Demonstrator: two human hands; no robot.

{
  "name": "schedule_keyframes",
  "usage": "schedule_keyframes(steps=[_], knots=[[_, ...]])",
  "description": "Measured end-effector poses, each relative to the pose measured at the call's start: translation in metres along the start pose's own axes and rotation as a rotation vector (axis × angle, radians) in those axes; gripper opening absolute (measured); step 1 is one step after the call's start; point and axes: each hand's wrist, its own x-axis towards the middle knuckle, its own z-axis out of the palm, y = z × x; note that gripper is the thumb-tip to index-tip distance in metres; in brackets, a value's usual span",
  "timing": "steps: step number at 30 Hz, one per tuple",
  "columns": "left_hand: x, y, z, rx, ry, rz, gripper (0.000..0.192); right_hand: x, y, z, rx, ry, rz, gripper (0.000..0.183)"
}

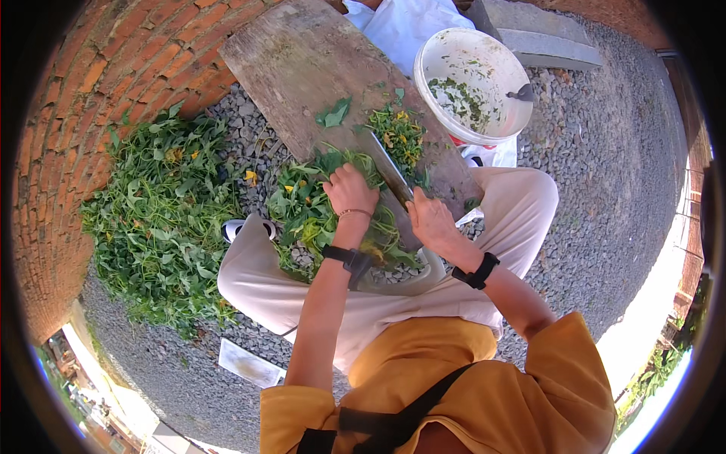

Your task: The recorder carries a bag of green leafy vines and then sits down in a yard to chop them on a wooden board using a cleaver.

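My right hand grips the handle of a long-bladed knife, its blade pointing away from me across the wooden board. On the left of the blade, my left hand is closed over a bunch of leafy green stems, which trail back toward my lap. A heap of chopped greens with yellow bits lies on the board just right of the blade. One loose green leaf rests farther up the board. The stem ends under my left palm are hidden.
A large pile of leafy vines lies on the gravel by the brick wall. Beyond the board's right edge, a white bucket holds some chopped greens. A white plastic sack and a concrete block are at the back.
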Motion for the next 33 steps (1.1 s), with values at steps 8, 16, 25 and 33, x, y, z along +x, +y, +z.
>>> schedule_keyframes(steps=[8, 16, 25, 33], knots=[[0.0, -0.006, 0.016, 0.005, 0.15, 0.007, 0.047, 0.062, -0.021, 0.034, -0.153, 0.104, -0.132, 0.012], [0.001, 0.001, 0.005, -0.019, 0.025, -0.028, 0.057, 0.063, -0.005, 0.002, 0.001, 0.192, -0.12, 0.017], [0.003, -0.001, 0.004, -0.042, -0.039, -0.052, 0.057, 0.0, 0.007, 0.014, 0.083, 0.054, 0.041, 0.021], [0.002, -0.002, 0.003, -0.06, 0.035, -0.031, 0.057, 0.051, -0.013, 0.031, 0.043, 0.039, 0.055, 0.019]])
